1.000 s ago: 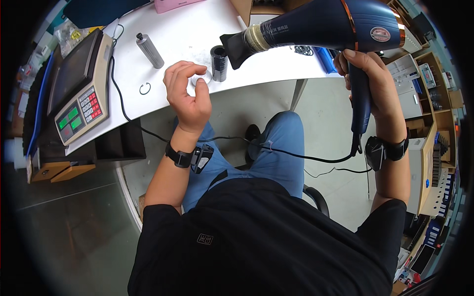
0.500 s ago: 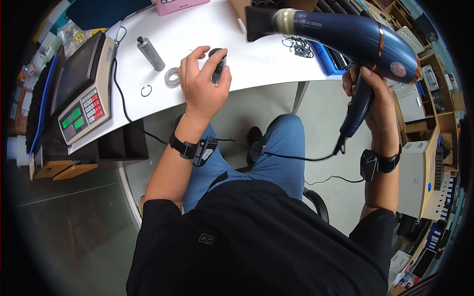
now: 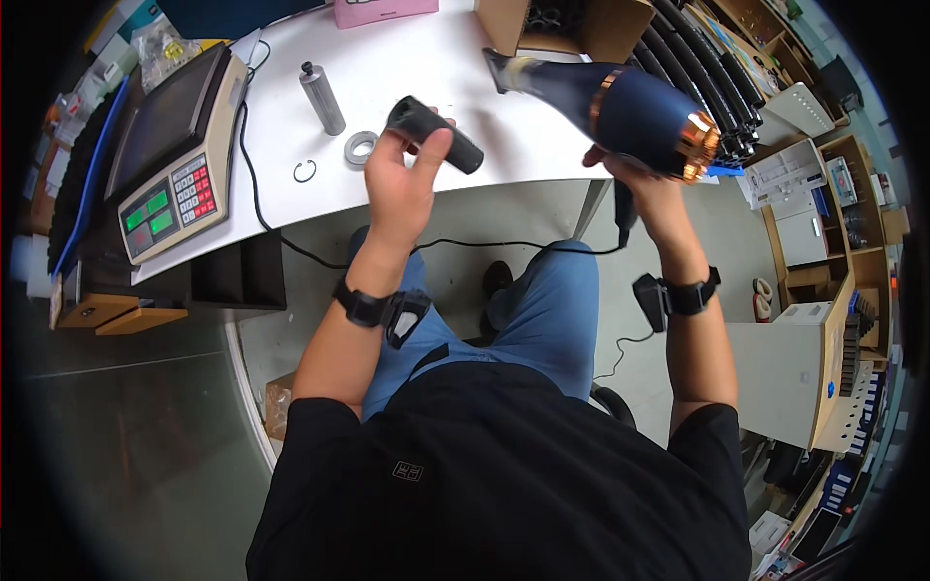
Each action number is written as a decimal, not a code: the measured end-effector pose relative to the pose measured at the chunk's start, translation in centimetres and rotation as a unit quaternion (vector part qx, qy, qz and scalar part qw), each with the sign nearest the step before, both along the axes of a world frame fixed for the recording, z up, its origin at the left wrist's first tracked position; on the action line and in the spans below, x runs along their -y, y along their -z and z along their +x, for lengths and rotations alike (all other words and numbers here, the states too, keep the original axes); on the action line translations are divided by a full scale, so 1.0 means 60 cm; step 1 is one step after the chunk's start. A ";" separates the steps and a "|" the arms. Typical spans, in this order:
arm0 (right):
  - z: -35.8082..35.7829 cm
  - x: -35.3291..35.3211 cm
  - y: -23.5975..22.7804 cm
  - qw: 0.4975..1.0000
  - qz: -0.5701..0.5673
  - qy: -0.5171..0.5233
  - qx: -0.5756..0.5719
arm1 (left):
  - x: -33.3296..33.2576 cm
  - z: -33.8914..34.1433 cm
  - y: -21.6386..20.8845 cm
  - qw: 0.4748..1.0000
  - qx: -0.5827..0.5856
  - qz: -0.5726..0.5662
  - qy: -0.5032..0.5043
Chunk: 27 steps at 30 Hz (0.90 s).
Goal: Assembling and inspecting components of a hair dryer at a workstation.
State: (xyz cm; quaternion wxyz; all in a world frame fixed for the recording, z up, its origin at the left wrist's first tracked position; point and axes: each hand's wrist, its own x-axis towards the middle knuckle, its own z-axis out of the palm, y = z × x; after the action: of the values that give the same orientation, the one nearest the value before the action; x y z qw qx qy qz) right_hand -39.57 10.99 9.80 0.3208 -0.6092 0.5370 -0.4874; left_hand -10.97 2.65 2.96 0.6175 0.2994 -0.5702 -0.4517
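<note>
My left hand [image 3: 399, 198] is closed around a short black cylinder [image 3: 457, 148], held tilted over the front part of the white table [image 3: 426, 58]. My right hand [image 3: 651, 189] grips the handle of a dark blue hair dryer [image 3: 630, 111] with a copper-coloured rear end. The dryer's flat black nozzle [image 3: 497, 71] points left, above the table and apart from the cylinder. Left of my left hand lie a grey ring [image 3: 350, 152] and a thin open C-shaped clip [image 3: 296, 174]. A silver cylinder with a black knob [image 3: 323, 100] is just beyond them.
At the left stands a scale [image 3: 184, 198] with a green-lit display. Behind the dryer are an open cardboard box [image 3: 620, 29] and several long black tubes [image 3: 702, 73]. The dryer's black cord [image 3: 484, 242] hangs across my knees. A pink case [image 3: 387, 12] sits at the back.
The hair dryer has moved left and down, its rear end turning toward me. My left hand has turned, showing the black cylinder lengthwise. The view has shifted slightly.
</note>
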 end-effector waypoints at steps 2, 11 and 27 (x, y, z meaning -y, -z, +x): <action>0.021 0.040 0.006 0.995 -0.004 0.012 -0.098 | -0.023 0.023 -0.004 0.988 -0.118 0.061 0.072; 0.174 0.250 0.018 0.963 -0.031 0.058 -0.263 | -0.116 0.129 0.008 0.967 -0.136 0.158 0.148; 0.286 0.370 0.089 0.974 -0.012 0.073 -0.214 | -0.161 0.141 0.048 0.941 -0.157 0.226 0.196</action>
State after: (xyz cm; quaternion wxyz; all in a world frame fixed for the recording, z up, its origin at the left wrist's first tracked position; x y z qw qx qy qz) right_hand -22.44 -11.21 4.46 0.1547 -0.6622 0.6307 -0.3739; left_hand -2.54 12.33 0.05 0.5145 0.2387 -0.3964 -0.7220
